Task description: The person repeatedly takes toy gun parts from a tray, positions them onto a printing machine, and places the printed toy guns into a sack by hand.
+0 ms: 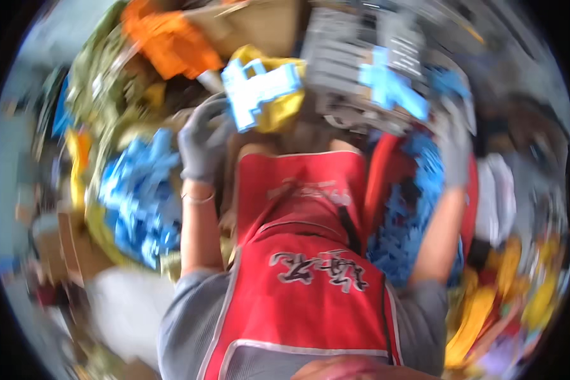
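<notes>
Head view, blurred: the gloved left hand (202,142) grasps a blue-and-yellow bundle (263,88) above the red apron (304,253). Right hand (455,149), gloved, touches blue pieces (418,183) beside the apron; its grip I cannot tell.

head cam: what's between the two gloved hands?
In the head view, between the left hand and the right hand lies the top of the red apron; above it, a blurred grey tray.
</notes>
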{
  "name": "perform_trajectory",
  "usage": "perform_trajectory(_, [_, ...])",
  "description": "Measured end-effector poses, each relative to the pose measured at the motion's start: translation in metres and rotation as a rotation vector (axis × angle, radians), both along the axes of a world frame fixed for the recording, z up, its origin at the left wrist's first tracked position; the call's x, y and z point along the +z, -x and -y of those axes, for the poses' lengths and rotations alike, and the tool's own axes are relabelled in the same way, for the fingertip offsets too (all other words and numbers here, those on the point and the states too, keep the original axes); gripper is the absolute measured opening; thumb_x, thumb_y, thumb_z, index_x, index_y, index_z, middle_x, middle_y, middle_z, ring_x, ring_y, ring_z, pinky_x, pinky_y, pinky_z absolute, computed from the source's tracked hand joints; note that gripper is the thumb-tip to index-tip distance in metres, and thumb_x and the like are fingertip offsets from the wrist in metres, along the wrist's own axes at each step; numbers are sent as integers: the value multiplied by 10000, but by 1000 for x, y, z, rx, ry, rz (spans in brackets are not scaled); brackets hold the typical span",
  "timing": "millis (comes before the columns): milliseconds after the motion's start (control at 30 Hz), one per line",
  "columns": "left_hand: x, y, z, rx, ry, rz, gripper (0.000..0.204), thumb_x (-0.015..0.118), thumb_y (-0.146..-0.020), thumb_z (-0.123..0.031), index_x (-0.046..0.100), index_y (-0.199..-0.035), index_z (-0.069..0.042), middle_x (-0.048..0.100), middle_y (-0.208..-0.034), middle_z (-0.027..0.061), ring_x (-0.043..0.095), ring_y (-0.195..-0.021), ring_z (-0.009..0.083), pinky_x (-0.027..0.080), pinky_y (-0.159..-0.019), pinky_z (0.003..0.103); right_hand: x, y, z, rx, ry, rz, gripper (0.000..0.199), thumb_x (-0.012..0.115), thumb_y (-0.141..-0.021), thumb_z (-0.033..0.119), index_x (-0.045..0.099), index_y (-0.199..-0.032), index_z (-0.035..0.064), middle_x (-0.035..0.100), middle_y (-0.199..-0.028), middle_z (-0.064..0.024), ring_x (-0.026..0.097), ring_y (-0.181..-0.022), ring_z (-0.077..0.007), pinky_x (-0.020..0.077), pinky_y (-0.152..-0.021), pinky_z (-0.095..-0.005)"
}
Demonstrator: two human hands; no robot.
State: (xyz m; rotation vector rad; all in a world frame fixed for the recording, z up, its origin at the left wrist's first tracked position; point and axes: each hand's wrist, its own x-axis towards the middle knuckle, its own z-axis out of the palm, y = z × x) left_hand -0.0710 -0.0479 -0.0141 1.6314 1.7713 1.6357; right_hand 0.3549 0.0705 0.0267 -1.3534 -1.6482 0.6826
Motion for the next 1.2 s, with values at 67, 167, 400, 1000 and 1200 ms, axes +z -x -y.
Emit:
perform_trajectory(67, [3,12,17,73,-23,-83,289,711,-744,-66,675,-1028,-27,671,-1124,111,652,-987,218,512,-855,306,-37,-59,13,-56,141,-188,404,503,-967,229,525,-1284,-19,553,-1279,-135,535,-1157,-217,463,-935,-303])
perform_trajectory(167, [7,42,71,251,-38,-92,290,712,-729,-26,673,-1016,-36,672,-1120,110,651,-980,214,506,-850,299,-43,-65,62,-93,-125,103,360,425,-1013,231,575,-1227,-16,607,-1212,-120,591,-993,-190,478,-804,-302])
perform_trajectory(400, [1,114,204,917,10,-252,274,727,-790,-44,680,-1059,-29,702,-1018,83,659,-894,141,525,-835,276,-103,-107,96,-258,177,53,364,443,-1005,259,600,-1207,0,644,-1144,-88,595,-868,-173,466,-739,-302])
perform_trajectory(1000, [-8,121,112,758,-18,-903,273,635,-897,-136,652,-1140,-15,665,-1158,104,649,-1022,220,520,-894,322,-193,-241,153,-208,751,777,323,527,-908,318,636,-1095,77,651,-1058,-157,614,-1025,-318,474,-885,-397])
perform_trajectory(1200, [4,52,59,348,-63,-1006,216,643,-895,-96,670,-1081,9,679,-1122,111,663,-984,227,532,-884,343,-282,-160,103,-78,767,973,450,525,-890,329,495,-1310,171,527,-1307,-138,584,-1112,-348,473,-919,-456])
